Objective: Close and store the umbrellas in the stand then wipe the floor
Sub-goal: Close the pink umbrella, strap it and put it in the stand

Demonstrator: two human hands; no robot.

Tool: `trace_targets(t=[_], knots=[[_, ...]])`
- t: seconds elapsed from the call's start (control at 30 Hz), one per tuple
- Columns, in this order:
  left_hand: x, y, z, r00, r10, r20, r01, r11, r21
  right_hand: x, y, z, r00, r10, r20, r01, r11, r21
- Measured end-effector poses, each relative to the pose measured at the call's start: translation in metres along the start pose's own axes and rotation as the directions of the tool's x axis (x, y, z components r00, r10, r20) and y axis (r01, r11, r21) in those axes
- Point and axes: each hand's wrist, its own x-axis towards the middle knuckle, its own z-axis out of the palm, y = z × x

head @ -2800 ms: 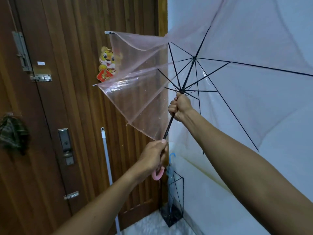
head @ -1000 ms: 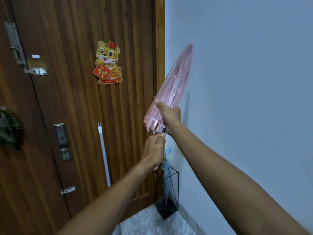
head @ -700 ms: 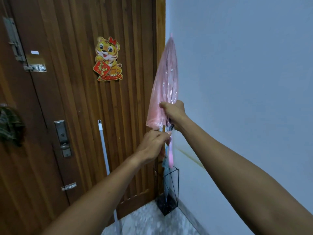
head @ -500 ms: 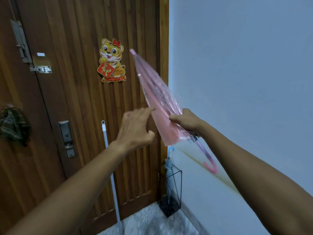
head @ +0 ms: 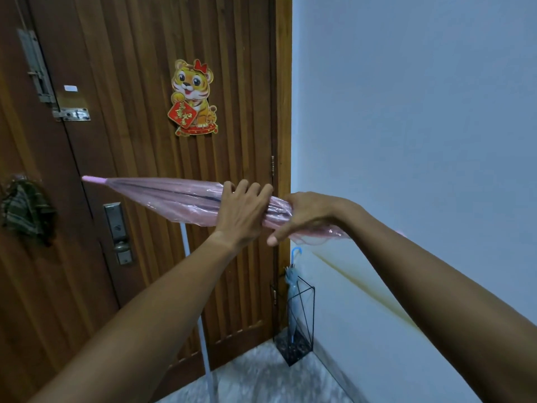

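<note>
The folded pink transparent umbrella (head: 168,199) lies nearly level at chest height, its tip pointing left in front of the door. My left hand (head: 242,212) wraps round the folded canopy near its middle. Just to the right, my right hand (head: 308,213) grips the wider canopy end, and my right arm hides the handle. Below, in the corner, a black wire umbrella stand (head: 303,324) holds a closed blue umbrella (head: 292,289) with its hook upward.
A brown wooden door (head: 130,141) with a tiger sticker (head: 193,97) and a lock plate (head: 117,231) fills the left. A white pole (head: 197,301) leans against it. A pale wall (head: 406,112) runs on the right. Speckled floor (head: 261,379) shows below.
The open umbrella was folded shut, then swung from upright down to level with its tip to the left. My left hand, open half a second ago, now wraps the canopy.
</note>
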Motion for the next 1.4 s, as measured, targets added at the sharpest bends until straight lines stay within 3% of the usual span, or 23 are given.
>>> trace_targets(t=[0.07,0.17,0.3,0.37,0.47,0.53,0.6,0.73,0.9,1.07,1.13,1.23,1.3,1.4], knots=[[0.001,0.004,-0.001,1.0,-0.026,-0.008,0.026,1.0,-0.01,0.006,-0.002,0.007,0.989,-0.005,-0.146,-0.036,0.959,-0.282],[-0.001,0.001,-0.005,0.998,-0.05,0.031,0.053,0.994,-0.096,0.008,0.004,0.009,0.941,-0.046,-0.335,-0.09,0.922,-0.377],[-0.013,-0.016,-0.003,0.959,-0.144,0.244,0.215,0.93,-0.298,0.01,0.017,0.003,0.905,-0.189,-0.381,-0.044,0.849,-0.526],[-0.017,-0.021,-0.002,0.914,-0.202,0.353,0.316,0.899,-0.304,0.012,0.019,0.004,0.893,-0.234,-0.385,0.002,0.856,-0.517],[-0.018,-0.02,0.0,0.918,-0.208,0.337,0.293,0.93,-0.224,0.016,0.016,0.003,0.894,-0.26,-0.364,0.026,0.843,-0.538],[-0.02,-0.017,0.001,0.926,-0.226,0.303,0.287,0.941,-0.176,0.017,0.01,0.002,0.951,-0.191,-0.243,0.074,0.904,-0.422],[-0.022,-0.011,0.002,0.929,-0.223,0.295,0.265,0.958,-0.113,0.018,0.003,0.002,0.98,-0.141,-0.141,0.118,0.981,-0.157],[-0.023,-0.003,0.003,0.929,-0.231,0.29,0.268,0.959,-0.092,0.025,-0.001,0.01,0.942,-0.163,-0.293,0.208,0.97,0.127],[-0.033,-0.007,0.01,0.879,-0.338,0.336,0.422,0.881,-0.216,0.024,0.01,0.013,0.828,-0.077,-0.555,0.237,0.945,0.223],[-0.034,-0.012,0.017,0.837,-0.405,0.368,0.51,0.821,-0.256,0.018,0.003,0.016,0.852,-0.076,-0.518,0.319,0.86,0.398],[-0.034,-0.014,0.019,0.829,-0.428,0.36,0.531,0.804,-0.267,0.013,0.002,0.014,0.907,-0.074,-0.415,0.285,0.833,0.475],[-0.032,-0.016,0.021,0.833,-0.445,0.328,0.536,0.796,-0.282,0.01,0.003,0.018,0.942,-0.067,-0.329,0.214,0.876,0.432],[-0.03,-0.013,0.021,0.841,-0.436,0.319,0.525,0.8,-0.291,0.014,0.004,0.025,0.926,-0.011,-0.376,0.188,0.88,0.436],[-0.029,-0.006,0.021,0.843,-0.443,0.307,0.525,0.802,-0.284,0.02,0.003,0.029,0.842,0.137,-0.523,0.241,0.771,0.59]])
